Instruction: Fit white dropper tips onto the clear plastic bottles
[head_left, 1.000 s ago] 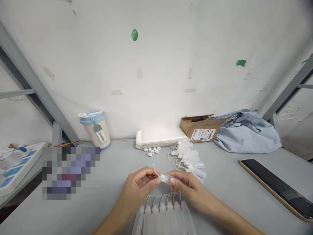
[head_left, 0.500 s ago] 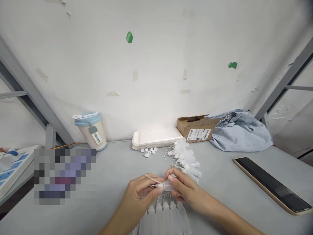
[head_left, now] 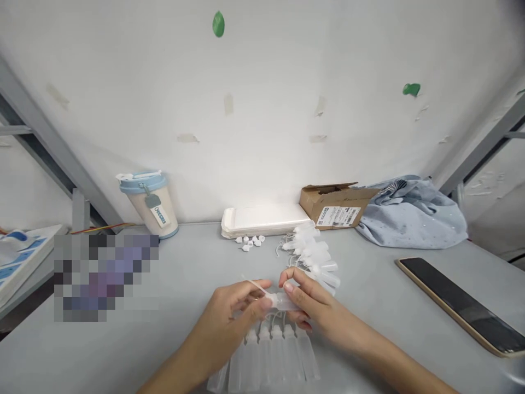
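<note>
A small translucent plastic bottle (head_left: 282,300) with a white nozzle end lies sideways between my two hands. My right hand (head_left: 314,298) grips its body from the right. At the nozzle end, my left hand (head_left: 238,306) has its thumb pressed on the white tip, and its fingers curl behind. A thin pale strap (head_left: 255,283) sticks up to the left from the nozzle, over the left fingers. Just below both hands, several similar bottles (head_left: 266,361) lie side by side in a row, their thin straps curving upward. My left wrist partly covers the row.
More small bottles (head_left: 314,254) lie loosely piled beyond my right hand. Several white caps (head_left: 250,242) sit before a stack of white trays (head_left: 266,218). A cardboard box (head_left: 340,207), blue cloth (head_left: 410,216), phone (head_left: 459,303) and tumbler (head_left: 150,205) stand or lie around. A blurred patch covers the left.
The view has tilted downward, so the table things sit higher in the picture. Both hands stay on the bottle; the thin point seen earlier at its nozzle is now hard to make out.
</note>
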{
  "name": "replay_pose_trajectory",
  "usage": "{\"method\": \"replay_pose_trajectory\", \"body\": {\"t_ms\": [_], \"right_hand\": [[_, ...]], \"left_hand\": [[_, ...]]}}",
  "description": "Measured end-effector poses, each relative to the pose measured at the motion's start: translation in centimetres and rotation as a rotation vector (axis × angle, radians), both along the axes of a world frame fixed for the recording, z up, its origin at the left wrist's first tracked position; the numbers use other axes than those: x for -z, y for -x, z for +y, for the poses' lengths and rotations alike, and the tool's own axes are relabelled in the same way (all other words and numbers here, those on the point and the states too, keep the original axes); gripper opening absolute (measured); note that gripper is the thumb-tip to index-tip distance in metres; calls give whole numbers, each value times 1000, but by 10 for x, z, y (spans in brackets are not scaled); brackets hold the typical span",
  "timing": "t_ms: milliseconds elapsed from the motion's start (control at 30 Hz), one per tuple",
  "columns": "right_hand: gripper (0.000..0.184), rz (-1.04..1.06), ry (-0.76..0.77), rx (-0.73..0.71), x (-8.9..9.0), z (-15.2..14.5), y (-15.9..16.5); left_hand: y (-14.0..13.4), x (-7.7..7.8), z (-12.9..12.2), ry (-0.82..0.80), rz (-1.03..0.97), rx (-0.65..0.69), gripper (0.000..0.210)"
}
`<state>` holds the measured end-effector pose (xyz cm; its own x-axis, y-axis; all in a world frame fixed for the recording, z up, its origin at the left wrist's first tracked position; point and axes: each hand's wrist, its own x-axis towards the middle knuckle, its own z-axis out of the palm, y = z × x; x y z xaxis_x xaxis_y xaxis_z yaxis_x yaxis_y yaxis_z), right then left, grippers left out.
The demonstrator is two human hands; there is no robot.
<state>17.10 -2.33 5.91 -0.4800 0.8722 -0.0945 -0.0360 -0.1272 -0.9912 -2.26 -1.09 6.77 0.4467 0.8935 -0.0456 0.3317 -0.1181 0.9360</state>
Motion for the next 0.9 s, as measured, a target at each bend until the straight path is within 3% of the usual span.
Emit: {"method": "replay_pose_trajectory", "body": {"t_ms": [100,233,367,500,600,700,833,900], "right_hand": [[29,-9,18,-5,-2,0,1],[30,0,68,3,-1,1,3],[28,-41,5,-1,1,-1,3],[22,-268,-191,26,-3,-2,1],[15,-508,-514,99,-4,-2,1],[13,-569,-754,179,1,-1,3],[17,-523,-790,242,8,0,8],[20,-498,-752,252,8,0,9]], "left_hand": [[-1,-3,-2,19,9,23,31],[-1,-4,-2,-54,13,43,18],[0,-3,0,47,-13,32,18],[-1,1,5,213,-106,32,28],[-2,2,8,294,-174,-14,37],[-4,5,8,362,-179,6,46],[-7,9,7,435,-190,30,48],[-7,8,5,339,-167,-6,46]]}}
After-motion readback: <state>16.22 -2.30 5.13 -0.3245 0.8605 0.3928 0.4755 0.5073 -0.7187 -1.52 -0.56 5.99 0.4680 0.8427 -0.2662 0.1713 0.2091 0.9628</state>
